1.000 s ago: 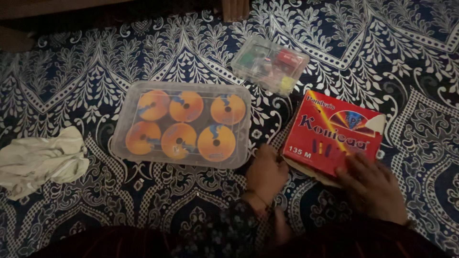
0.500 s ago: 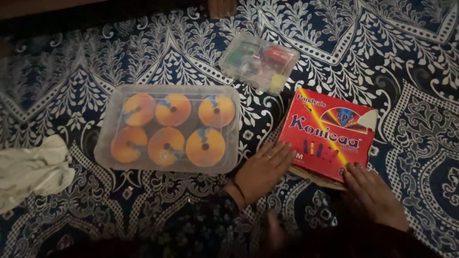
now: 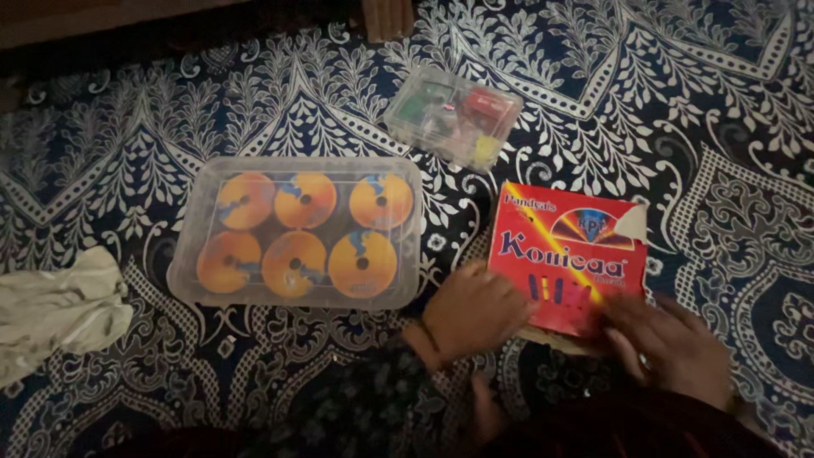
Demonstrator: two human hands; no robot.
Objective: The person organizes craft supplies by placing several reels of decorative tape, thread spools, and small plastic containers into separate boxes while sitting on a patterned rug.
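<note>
On the near edge of the red cardboard box [image 3: 566, 254], both hands press from either side: the left hand [image 3: 475, 309] curls against its near-left corner, the right hand [image 3: 670, 343] lies flat over its near-right edge; in the dim light neither grip looks fully closed. Left of it sits a clear lidded tub of orange spools [image 3: 297, 233], beyond it a small clear box [image 3: 451, 114], all on the patterned blue cloth [image 3: 721, 127].

Left hand [image 3: 475, 309], right hand [image 3: 670, 343]: both palm-down, close together.
</note>
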